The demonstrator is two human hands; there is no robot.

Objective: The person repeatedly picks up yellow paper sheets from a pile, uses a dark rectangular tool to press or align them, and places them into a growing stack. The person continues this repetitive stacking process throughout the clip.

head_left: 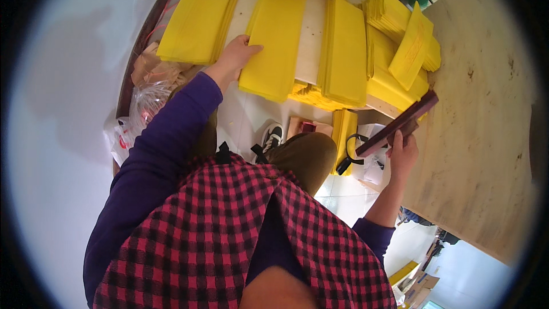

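Observation:
My left hand (233, 57) grips the left edge of a long stack of yellow paper sheets (277, 40), its thumb lying on top and some fingers hidden at the edge. The near end of that stack overhangs the pale wooden surface (310, 37) beneath. On the right, my right hand (402, 151) is closed around the raised middle grip of a long, dark red-brown wooden bar (400, 124). The bar is held slantwise in the air, apart from the stack in my left hand.
More yellow stacks (200, 14) (346, 51) lie on both sides, with a loose folded piece (413, 48) at the right. A large plywood panel (474, 114) fills the right side. Below are a black-handled object (346, 165), a clear plastic bag (150, 102) and crumpled brown paper (154, 68).

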